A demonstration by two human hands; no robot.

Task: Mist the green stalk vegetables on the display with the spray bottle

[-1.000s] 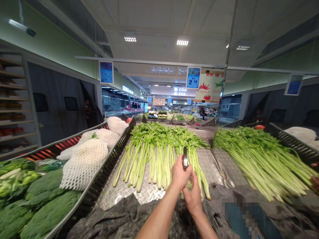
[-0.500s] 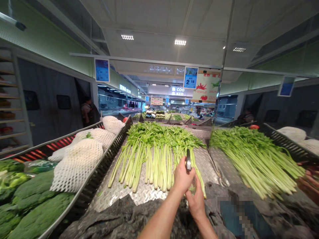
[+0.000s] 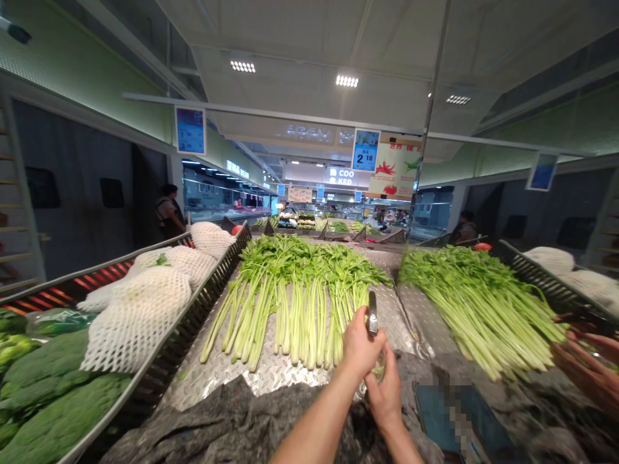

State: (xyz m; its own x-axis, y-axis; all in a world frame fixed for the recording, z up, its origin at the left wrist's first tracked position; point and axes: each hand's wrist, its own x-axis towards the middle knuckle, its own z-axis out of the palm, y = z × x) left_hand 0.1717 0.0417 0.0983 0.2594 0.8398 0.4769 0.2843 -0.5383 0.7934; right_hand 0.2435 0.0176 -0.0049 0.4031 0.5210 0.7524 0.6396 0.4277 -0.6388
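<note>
My left hand (image 3: 362, 341) is closed around a small tool (image 3: 372, 314) with a dark upper end and a shiny metal part; its exact kind does not show. Just below and to the right, my right hand (image 3: 385, 386) curls against the left one. Something pale and clear shows between the palms, mostly hidden by fingers. Both hands are over the right front end of a row of celery (image 3: 294, 322). Its leaves point away from me and its pale stalk ends face me, on a metal tread-plate shelf (image 3: 213, 380).
On the left stands a black crate (image 3: 159, 348) with broccoli (image 3: 53, 367) and white foam-net-wrapped produce (image 3: 140, 322). A mirror (image 3: 464, 193) on the right reflects celery and hands. Dark crumpled cloth (image 3: 232, 419) lines the front edge. A person (image 3: 169, 212) stands back left.
The scene has slid left in view. Both hands have shifted slightly right relative to the celery, still together around the tool. The person at back left has come into fuller view.
</note>
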